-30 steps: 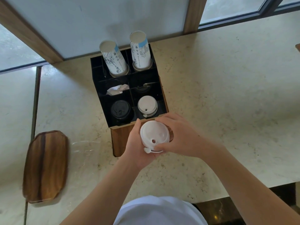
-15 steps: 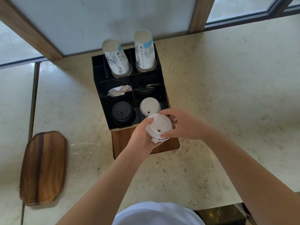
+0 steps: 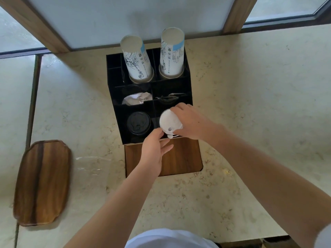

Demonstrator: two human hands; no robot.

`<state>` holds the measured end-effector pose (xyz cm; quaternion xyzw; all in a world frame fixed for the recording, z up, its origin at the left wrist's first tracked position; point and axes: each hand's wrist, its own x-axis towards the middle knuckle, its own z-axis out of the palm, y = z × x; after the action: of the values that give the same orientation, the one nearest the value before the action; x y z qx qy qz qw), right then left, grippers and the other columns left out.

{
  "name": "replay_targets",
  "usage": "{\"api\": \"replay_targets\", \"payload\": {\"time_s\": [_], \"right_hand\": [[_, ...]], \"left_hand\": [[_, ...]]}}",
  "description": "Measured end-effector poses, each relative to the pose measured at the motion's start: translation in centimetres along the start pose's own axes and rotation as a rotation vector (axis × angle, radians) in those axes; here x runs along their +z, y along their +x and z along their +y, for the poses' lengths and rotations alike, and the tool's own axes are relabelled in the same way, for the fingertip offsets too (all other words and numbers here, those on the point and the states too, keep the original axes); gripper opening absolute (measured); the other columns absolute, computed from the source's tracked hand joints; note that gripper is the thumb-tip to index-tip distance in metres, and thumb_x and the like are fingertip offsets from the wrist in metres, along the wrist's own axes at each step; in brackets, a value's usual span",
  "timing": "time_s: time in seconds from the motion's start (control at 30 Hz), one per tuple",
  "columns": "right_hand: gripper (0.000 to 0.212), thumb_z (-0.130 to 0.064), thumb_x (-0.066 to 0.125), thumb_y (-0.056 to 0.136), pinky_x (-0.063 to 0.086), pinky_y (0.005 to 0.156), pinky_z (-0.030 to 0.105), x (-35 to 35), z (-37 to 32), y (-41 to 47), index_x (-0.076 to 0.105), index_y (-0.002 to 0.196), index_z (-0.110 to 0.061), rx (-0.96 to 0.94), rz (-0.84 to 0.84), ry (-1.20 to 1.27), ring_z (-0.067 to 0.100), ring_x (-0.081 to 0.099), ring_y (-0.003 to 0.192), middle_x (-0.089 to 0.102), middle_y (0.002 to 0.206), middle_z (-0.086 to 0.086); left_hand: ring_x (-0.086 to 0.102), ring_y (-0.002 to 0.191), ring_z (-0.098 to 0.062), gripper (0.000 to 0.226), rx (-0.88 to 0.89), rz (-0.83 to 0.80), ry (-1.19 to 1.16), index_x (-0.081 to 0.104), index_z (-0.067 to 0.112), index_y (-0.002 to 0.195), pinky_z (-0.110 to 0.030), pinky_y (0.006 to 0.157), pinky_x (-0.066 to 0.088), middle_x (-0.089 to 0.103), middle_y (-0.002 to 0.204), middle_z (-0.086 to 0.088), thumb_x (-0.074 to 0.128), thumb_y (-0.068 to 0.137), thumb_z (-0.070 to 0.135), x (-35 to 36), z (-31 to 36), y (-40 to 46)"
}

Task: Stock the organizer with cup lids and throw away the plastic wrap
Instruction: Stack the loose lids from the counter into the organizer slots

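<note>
While we look down from the head camera, our right hand (image 3: 189, 120) grips a stack of white cup lids (image 3: 169, 121), fingers curled round its far side, holding it tilted over the front right compartment of the black organizer (image 3: 114, 97). Our left hand (image 3: 155, 149) touches the near edge of the stack with loosely extended fingers; we cannot tell whether it pinches it. A black lid (image 3: 138, 123) sits in the front left compartment. Crumpled white paper (image 3: 137, 99) lies in the middle left one. Two paper cup stacks (image 3: 138, 59) stand at the back. Clear plastic wrap (image 3: 91, 164) lies flat on the desk (image 3: 250, 104), between the organizer and a wooden tray (image 3: 43, 181).
</note>
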<state>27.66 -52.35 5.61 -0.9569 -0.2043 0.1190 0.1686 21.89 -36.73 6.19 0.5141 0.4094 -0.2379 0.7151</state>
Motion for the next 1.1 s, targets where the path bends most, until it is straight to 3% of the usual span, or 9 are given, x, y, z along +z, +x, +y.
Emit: {"api": "replay_targets", "payload": {"time_s": [0.1,0.23,0.33,0.53,0.8,0.93,0.97,1.03,1.1], "right_hand": [[0.071,-0.032,0.08,0.083,0.043,0.102,0.035,1.2,0.2,0.7,0.047,0.141,-0.009,0.043,-0.045,0.022,0.028,0.052,0.122,0.052,0.137,0.012],[0.077,-0.022,0.08,0.082,0.046,0.103,0.039,2.1,0.1,1.3,0.04,0.146,-0.008,0.119,-0.079,0.055,0.033,0.05,0.128,0.045,0.143,0.011],[0.078,-0.016,0.08,0.082,0.045,0.103,0.039,2.1,0.3,1.5,0.038,0.146,-0.007,0.133,-0.07,0.055,0.034,0.049,0.13,0.044,0.144,0.012],[0.081,-0.008,0.075,0.082,0.044,0.107,0.039,2.3,0.3,2.8,0.031,0.15,-0.009,0.129,-0.173,-0.049,0.031,0.044,0.131,0.041,0.143,0.013],[0.077,0.005,0.075,0.076,0.053,0.089,0.039,2.2,0.0,3.5,0.037,0.141,-0.01,0.253,-0.212,0.005,0.036,0.055,0.118,0.042,0.136,0.017],[0.078,0.007,0.072,0.077,0.054,0.083,0.038,2.2,-0.1,3.9,0.032,0.142,-0.009,0.291,-0.235,0.02,0.035,0.057,0.112,0.046,0.13,0.018],[0.078,0.007,0.071,0.078,0.054,0.081,0.037,2.2,-0.1,4.1,0.031,0.143,-0.009,0.295,-0.244,0.022,0.035,0.058,0.11,0.047,0.129,0.018],[0.078,0.008,0.07,0.078,0.053,0.076,0.035,2.2,-0.1,4.2,0.03,0.144,-0.009,0.291,-0.26,0.023,0.033,0.059,0.106,0.048,0.128,0.018],[0.078,0.008,0.069,0.079,0.052,0.072,0.035,2.2,0.0,4.4,0.029,0.144,-0.009,0.284,-0.271,0.019,0.031,0.06,0.1,0.049,0.126,0.018]], "left_hand": [[0.06,0.107,-0.011,0.045,-0.029,-0.044,0.043,0.051,0.025,0.139,-0.038,0.096,0.056,0.058,0.124,0.005,0.061,0.097,0.037,0.7,-0.4,0.0],[0.073,0.073,-0.005,0.036,-0.07,-0.024,0.031,0.052,0.034,0.129,-0.045,0.101,0.054,0.056,0.1,0.017,0.06,0.096,0.045,1.4,-0.4,0.5],[0.072,0.087,-0.012,0.046,-0.055,-0.032,0.016,0.05,0.034,0.138,-0.047,0.103,0.052,0.061,0.098,0.017,0.059,0.095,0.049,1.6,-0.1,0.8],[0.068,0.11,-0.021,0.055,-0.048,-0.067,-0.015,0.045,0.027,0.149,-0.031,0.067,0.057,0.055,0.144,0.006,0.044,0.098,0.05,1.5,0.4,1.2],[0.076,0.099,-0.02,0.054,-0.014,-0.127,-0.044,0.048,0.036,0.129,-0.026,0.05,0.054,0.058,0.116,0.02,0.048,0.077,0.047,1.6,-0.1,1.4],[0.072,0.1,-0.025,0.045,-0.06,-0.105,-0.024,0.053,0.034,0.13,-0.043,0.083,0.059,0.076,0.099,0.017,0.051,0.088,0.048,1.5,0.1,1.7],[0.073,0.099,-0.027,0.043,-0.072,-0.099,-0.031,0.053,0.032,0.132,-0.043,0.081,0.059,0.076,0.098,0.015,0.05,0.092,0.047,1.5,0.2,1.6],[0.075,0.098,-0.027,0.045,-0.064,-0.101,-0.062,0.052,0.027,0.137,-0.032,0.054,0.056,0.066,0.124,0.006,0.048,0.096,0.043,1.6,0.6,1.4],[0.076,0.099,-0.028,0.049,-0.056,-0.103,-0.072,0.05,0.025,0.142,-0.027,0.043,0.05,0.057,0.14,0.002,0.047,0.097,0.042,1.6,0.7,1.5]]}}
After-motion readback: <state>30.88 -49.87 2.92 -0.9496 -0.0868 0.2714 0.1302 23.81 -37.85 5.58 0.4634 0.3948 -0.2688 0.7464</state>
